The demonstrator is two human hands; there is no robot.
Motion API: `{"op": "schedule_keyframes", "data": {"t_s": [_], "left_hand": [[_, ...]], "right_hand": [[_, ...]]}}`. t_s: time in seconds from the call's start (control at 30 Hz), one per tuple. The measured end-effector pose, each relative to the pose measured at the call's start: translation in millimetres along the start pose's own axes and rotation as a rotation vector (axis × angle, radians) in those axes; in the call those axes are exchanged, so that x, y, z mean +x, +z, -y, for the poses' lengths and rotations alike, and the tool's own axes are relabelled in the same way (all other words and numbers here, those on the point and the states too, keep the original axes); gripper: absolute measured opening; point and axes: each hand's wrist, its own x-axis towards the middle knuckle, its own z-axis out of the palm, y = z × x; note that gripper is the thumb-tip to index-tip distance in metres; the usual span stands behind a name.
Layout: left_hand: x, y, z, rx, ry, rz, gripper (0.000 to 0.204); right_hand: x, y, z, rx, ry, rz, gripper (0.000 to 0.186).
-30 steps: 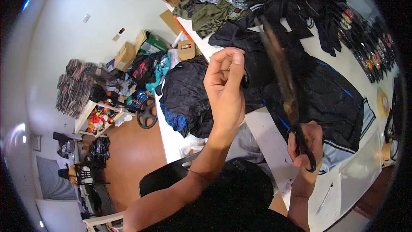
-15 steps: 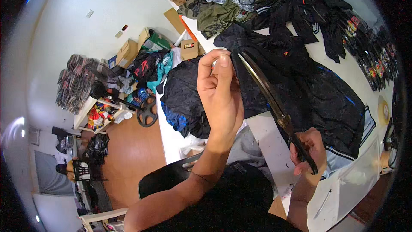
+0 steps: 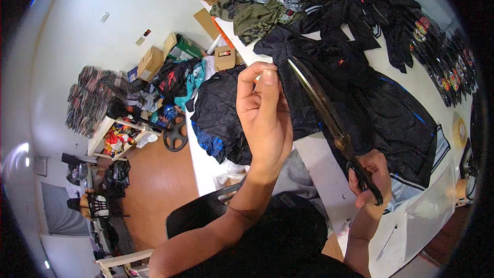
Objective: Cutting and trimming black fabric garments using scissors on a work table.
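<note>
My right hand (image 3: 371, 177) grips the handles of a long pair of scissors (image 3: 329, 121). The dark, shiny blades point up and to the left and look almost closed. Their tips end just right of my left hand (image 3: 266, 105), which is raised with thumb and forefinger pinched together. Whatever is in that pinch, if anything, is too small or hidden to make out. Behind both hands a black garment (image 3: 370, 103) with thin blue streaks and a white-striped hem lies spread over the white table (image 3: 324, 162). I cannot tell whether my left fingers touch it.
Another dark garment (image 3: 218, 100) lies left of my left hand. Camouflage clothes (image 3: 262, 18) are heaped at the far side, and packaged goods (image 3: 445, 69) line the far right. A pen (image 3: 388, 241) and a tape roll (image 3: 459, 129) lie at right. A black chair (image 3: 198, 213) stands lower left.
The scissors have swung slightly, their tips shifting a little right and up, and the blades seem nearer together. My left hand keeps its pinch almost in place.
</note>
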Motion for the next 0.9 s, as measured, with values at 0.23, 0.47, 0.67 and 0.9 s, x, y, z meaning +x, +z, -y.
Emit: {"op": "schedule_keyframes", "data": {"t_s": [0.23,0.47,0.67,0.9], "left_hand": [[-1,3,0,-0.069,0.02,-0.008,0.011],[-4,3,4,-0.144,0.022,-0.011,0.012],[-9,10,9,-0.1,0.033,-0.027,0.014],[-13,13,9,-0.201,0.04,0.004,0.014]], "right_hand": [[1,7,3,0.006,-0.039,-0.049,0.086],[4,1,1,0.034,-0.104,0.03,0.088],[3,3,5,0.082,-0.046,0.009,0.088],[8,12,12,0.109,0.02,0.085,0.085]]}}
